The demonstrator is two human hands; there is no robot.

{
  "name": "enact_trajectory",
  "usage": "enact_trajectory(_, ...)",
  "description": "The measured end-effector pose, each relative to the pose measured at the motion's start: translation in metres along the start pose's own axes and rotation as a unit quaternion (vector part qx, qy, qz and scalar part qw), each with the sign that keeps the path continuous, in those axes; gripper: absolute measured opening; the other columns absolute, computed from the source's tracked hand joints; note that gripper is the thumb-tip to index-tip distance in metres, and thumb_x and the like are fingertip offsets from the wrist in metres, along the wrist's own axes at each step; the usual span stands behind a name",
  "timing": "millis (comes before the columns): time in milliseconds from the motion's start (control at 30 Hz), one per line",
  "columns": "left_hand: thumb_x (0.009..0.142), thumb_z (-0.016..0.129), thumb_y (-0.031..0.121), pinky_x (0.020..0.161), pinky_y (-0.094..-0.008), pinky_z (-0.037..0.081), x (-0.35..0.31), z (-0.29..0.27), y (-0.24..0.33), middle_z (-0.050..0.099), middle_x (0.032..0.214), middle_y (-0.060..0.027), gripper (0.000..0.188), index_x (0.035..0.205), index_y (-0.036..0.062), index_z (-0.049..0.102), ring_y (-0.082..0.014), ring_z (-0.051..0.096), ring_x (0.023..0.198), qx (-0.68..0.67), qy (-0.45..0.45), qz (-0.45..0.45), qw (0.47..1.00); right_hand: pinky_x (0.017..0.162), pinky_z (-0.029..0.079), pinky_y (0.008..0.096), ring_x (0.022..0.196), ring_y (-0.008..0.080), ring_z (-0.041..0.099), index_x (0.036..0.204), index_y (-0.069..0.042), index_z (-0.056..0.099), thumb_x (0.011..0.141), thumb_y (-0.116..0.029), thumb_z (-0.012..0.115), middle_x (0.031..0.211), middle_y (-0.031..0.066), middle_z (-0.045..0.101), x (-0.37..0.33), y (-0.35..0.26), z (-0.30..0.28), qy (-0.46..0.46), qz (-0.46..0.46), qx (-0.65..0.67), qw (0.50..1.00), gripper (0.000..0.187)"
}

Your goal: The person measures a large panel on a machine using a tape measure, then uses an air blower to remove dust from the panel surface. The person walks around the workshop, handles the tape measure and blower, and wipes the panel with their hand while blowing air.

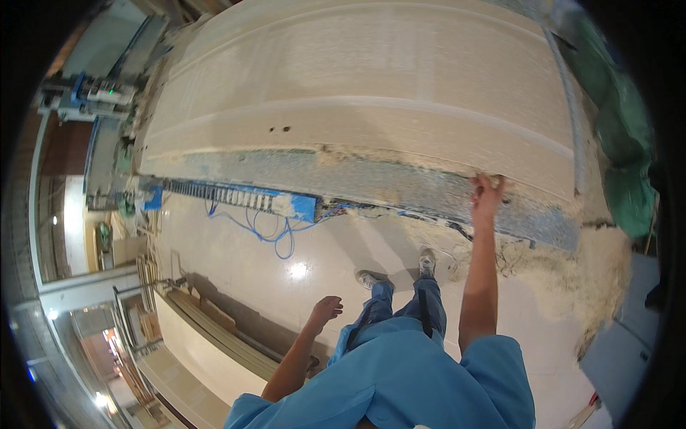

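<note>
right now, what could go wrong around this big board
The bare right hand is at the near edge of the large board; a rough edge could scrape it. The loose blue hoses might snag a foot. Pale dust scattered on the floor could make footing slippery.

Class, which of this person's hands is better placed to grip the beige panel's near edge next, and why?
The right hand, I'd judge: on an outstretched arm, it is at the near edge of the beige panel. The left hand hangs over the floor, well short of the panel.
</note>
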State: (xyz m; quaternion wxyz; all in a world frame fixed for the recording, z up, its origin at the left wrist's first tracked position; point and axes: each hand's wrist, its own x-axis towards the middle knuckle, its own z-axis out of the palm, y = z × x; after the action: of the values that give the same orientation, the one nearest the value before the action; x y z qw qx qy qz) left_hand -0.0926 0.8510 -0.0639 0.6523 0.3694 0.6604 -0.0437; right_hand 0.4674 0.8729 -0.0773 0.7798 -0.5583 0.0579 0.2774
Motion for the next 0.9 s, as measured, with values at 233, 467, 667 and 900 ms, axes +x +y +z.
enact_trajectory(233,0.099,0.06,0.036,0.09,-0.035,0.052,-0.02,-0.077,-0.078,0.069,0.113,-0.0097,0.04,0.128,0.0077,0.06,-0.0202,0.068,0.102,-0.104,0.065,-0.067,0.99,0.032,0.024,0.0242,0.042,0.0088,0.048,0.147,-0.01,0.04,0.089,-0.01,0.069,0.063,0.0057,0.06,-0.012,0.04,0.059,-0.057,0.052,-0.074,0.994,0.065)
enact_trajectory(467,0.099,0.061,0.034,0.087,-0.0352,0.052,-0.033,-0.175,-0.125,0.07,0.11,-0.0091,0.038,0.127,0.0077,0.061,-0.019,0.068,0.098,-0.214,0.155,-0.053,0.963,0.035,0.03,0.0259,0.041,0.0119,0.049,0.159,-0.011,0.002,0.088,-0.007,0.069,0.066,0.0109,0.064,-0.074,0.135,0.185,-0.097,0.024,0.07,0.993,0.098)
enact_trajectory(667,0.098,0.06,0.031,0.076,-0.0303,0.054,-0.026,-0.219,-0.178,0.07,0.102,-0.0088,0.03,0.118,0.0084,0.063,-0.0181,0.069,0.087,-0.274,0.155,-0.073,0.946,0.034,0.029,0.0256,0.039,0.0106,0.046,0.157,-0.008,0.008,0.087,-0.008,0.071,0.065,0.0121,0.063,-0.098,0.152,0.221,-0.119,0.073,0.019,0.99,0.094)
enact_trajectory(900,0.096,0.061,0.029,0.08,-0.0361,0.054,0.002,-0.267,-0.19,0.069,0.104,-0.0102,0.031,0.12,0.0087,0.061,-0.0195,0.068,0.088,-0.201,0.084,-0.155,0.964,0.034,0.029,0.0241,0.042,0.0116,0.051,0.157,-0.006,0.008,0.089,-0.006,0.069,0.063,0.0091,0.062,-0.11,0.169,0.239,-0.118,0.058,0.008,0.991,0.092)
